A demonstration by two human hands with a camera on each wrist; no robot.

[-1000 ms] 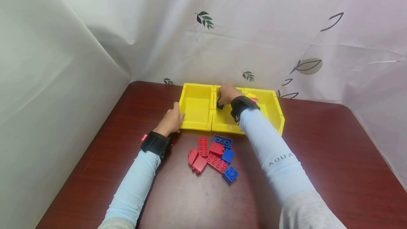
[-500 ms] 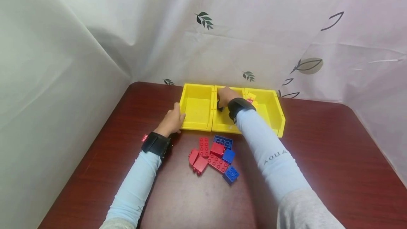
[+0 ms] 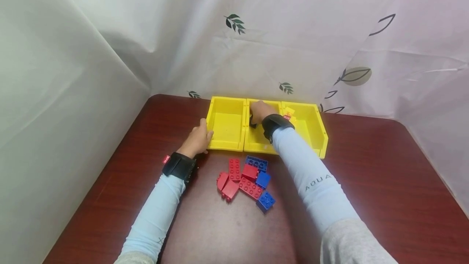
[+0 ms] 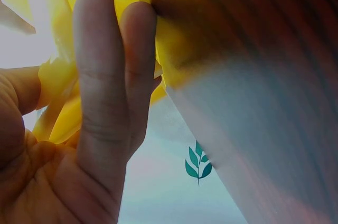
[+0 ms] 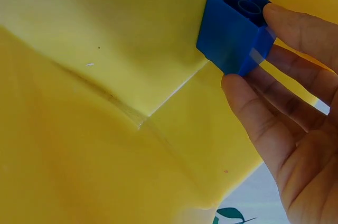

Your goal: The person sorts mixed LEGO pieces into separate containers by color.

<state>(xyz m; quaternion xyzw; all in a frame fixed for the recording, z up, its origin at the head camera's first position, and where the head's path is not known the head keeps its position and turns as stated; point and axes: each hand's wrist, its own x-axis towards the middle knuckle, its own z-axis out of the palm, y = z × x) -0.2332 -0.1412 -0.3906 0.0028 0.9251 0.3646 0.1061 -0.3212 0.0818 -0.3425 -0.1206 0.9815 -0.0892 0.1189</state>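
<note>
In the head view my left hand (image 3: 198,137) grips the left side of the leftmost yellow bin (image 3: 227,127). The left wrist view shows the thumb at that bin's wall, opposite two nearly straight fingers (image 4: 100,76). My right hand (image 3: 261,111) reaches down into the middle yellow bin (image 3: 259,138). Between its thumb and fingers it pinches a blue toy building brick (image 5: 229,34), hollow underside facing up, close to the bin's floor. Whether the brick touches the floor, I cannot tell. In the head view the hand mostly hides this brick.
A third yellow bin (image 3: 311,129) adjoins on the right, with yellow pieces (image 3: 289,112) partly behind my wrist. In front of the bins lie several red bricks (image 3: 250,188) and blue bricks (image 3: 265,201) on the dark red table (image 3: 370,154). A white patterned curtain (image 3: 256,64) hangs behind.
My right hand has moved slightly lower into the middle bin with the blue brick, then stayed nearly still. The left hand keeps its place at the left bin.
</note>
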